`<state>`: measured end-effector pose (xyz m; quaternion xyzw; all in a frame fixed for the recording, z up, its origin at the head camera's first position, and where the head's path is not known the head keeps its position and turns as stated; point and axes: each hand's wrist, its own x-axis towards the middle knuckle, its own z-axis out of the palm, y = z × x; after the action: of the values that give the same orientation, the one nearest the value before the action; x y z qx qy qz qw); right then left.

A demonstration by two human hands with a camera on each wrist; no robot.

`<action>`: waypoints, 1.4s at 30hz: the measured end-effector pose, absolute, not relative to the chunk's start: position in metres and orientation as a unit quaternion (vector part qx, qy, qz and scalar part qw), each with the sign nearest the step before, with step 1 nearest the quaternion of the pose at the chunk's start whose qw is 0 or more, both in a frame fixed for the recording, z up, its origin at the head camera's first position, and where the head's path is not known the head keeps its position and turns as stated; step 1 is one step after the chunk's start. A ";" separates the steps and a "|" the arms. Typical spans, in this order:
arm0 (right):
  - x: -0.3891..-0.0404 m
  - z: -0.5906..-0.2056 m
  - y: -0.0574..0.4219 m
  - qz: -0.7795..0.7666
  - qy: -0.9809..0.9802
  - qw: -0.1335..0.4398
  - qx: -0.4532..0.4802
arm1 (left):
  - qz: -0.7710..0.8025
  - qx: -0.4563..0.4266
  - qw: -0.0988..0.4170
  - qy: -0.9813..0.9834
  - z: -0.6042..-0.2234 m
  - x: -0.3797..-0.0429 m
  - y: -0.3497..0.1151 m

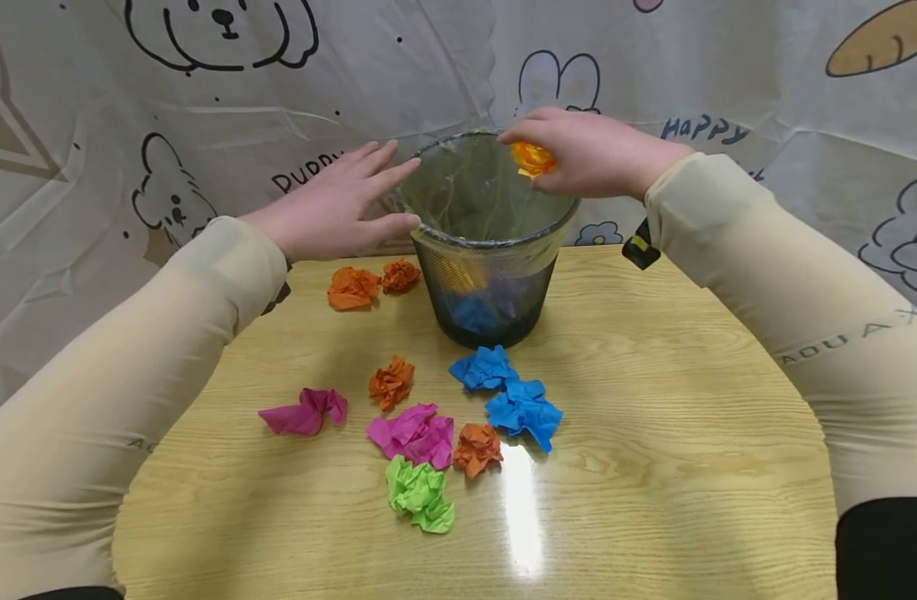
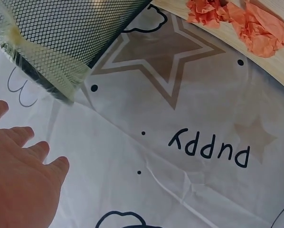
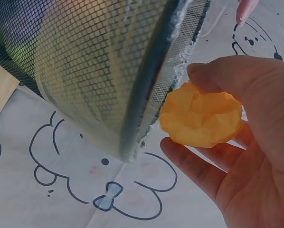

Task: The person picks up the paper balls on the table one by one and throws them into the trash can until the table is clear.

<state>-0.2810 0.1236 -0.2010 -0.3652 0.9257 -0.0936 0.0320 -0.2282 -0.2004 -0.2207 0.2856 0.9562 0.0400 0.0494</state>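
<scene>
My right hand (image 1: 589,154) holds a crumpled yellow-orange paper ball (image 1: 532,158) between thumb and fingers, over the right rim of a black mesh wastebasket (image 1: 488,242). In the right wrist view the paper ball (image 3: 201,116) sits beside the lined rim, the fingers curved round it. A clear plastic liner (image 3: 85,80) covers the basket's inside and folds over its edge. My left hand (image 1: 338,200) hovers with spread, straight fingers at the basket's left rim, holding nothing. Blue, purple and yellow crumpled papers show through the mesh near the bottom.
On the wooden table (image 1: 653,400) lie several crumpled papers: orange (image 1: 353,288) ones left of the basket, blue (image 1: 524,410) ones before it, magenta (image 1: 415,435) and lime green (image 1: 421,493) ones nearer the front. A printed white cloth (image 1: 398,75) hangs behind.
</scene>
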 end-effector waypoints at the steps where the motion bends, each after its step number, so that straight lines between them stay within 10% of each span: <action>1: -0.282 -0.202 0.123 -0.092 0.926 0.031 -0.364 | 0.040 0.286 0.049 0.956 -0.220 -0.228 -0.200; 42: -0.251 -0.210 0.156 -0.067 0.906 -0.087 -0.408 | 0.067 0.256 0.052 0.963 -0.241 -0.220 -0.233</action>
<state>-0.2515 0.1557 -0.2095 -0.4080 0.9064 -0.0671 -0.0867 -0.2197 -0.2330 -0.2407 0.2556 0.9631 0.0668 0.0520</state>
